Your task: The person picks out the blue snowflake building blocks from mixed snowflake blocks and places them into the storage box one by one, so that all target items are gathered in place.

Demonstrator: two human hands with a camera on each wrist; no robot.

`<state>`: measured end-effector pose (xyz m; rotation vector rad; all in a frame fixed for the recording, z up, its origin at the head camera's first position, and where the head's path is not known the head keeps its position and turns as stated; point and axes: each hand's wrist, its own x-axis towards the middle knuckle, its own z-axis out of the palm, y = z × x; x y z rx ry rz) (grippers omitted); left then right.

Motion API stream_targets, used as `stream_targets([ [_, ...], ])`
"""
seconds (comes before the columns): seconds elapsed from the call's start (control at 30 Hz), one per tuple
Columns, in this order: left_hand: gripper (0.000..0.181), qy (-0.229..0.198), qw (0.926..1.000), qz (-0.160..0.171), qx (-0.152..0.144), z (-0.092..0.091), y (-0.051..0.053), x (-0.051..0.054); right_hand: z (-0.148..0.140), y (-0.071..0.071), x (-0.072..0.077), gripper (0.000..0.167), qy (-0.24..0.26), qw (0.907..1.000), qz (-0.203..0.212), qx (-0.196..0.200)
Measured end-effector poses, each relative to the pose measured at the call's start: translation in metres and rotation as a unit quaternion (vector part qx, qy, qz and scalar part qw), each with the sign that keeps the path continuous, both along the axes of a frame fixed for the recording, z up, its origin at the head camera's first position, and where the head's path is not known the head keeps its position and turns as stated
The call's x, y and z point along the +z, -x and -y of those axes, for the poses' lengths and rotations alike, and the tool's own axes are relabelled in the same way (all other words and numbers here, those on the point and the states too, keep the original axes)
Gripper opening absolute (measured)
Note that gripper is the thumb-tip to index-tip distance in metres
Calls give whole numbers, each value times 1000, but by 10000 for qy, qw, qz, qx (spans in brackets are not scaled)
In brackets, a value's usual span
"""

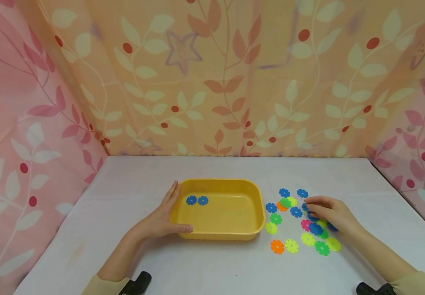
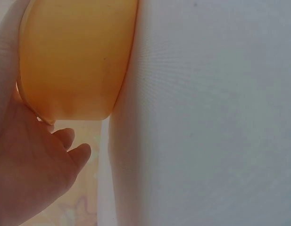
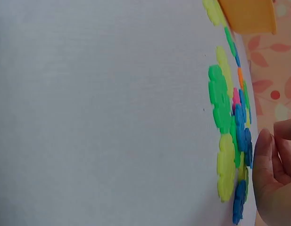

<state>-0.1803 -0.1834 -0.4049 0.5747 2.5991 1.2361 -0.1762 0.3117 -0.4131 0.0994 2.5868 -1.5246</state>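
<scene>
A yellow plastic tray (image 1: 216,236) stands on the table, with two blue flower-shaped discs (image 1: 197,200) flat inside at its left. My left hand (image 1: 161,215) grips the tray's left end; its thumb lies over the near rim and the fingers run along the outer side. In the left wrist view the tray's wall (image 2: 79,61) sits against this hand. My right hand (image 1: 332,213) hovers at the scattered discs, thumb and forefinger bent close to a blue disc (image 1: 305,207). The right wrist view shows nothing between those fingertips, beside blue discs (image 3: 240,127) on the table.
Loose flower-shaped discs in blue, green (image 1: 322,248), yellow (image 1: 291,246), orange (image 1: 277,246) and pink (image 1: 306,225) lie right of the tray, some overlapping. A white cloth (image 1: 197,266) covers the table. Patterned curtains (image 1: 216,82) hang behind and at both sides.
</scene>
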Motion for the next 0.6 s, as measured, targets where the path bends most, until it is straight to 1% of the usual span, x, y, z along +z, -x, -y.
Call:
stream_targets([
  [0.1,126,14,10000,7,16,0,0,0,-8,0,1,51,-303,9994,-157,41],
  [0.3,126,25,10000,51,49,0,0,0,-15,-1,3,49,-842,9961,-226,132],
  [0.37,126,14,10000,76,53,0,0,1,-17,-1,3,48,-1191,9923,-292,198],
  [0.5,126,-19,9999,96,36,-1,0,1,-18,-2,4,47,-1897,9802,-456,338],
  [0.6,126,-37,10000,53,9,0,0,1,-18,-4,4,49,-2158,9741,-527,424],
])
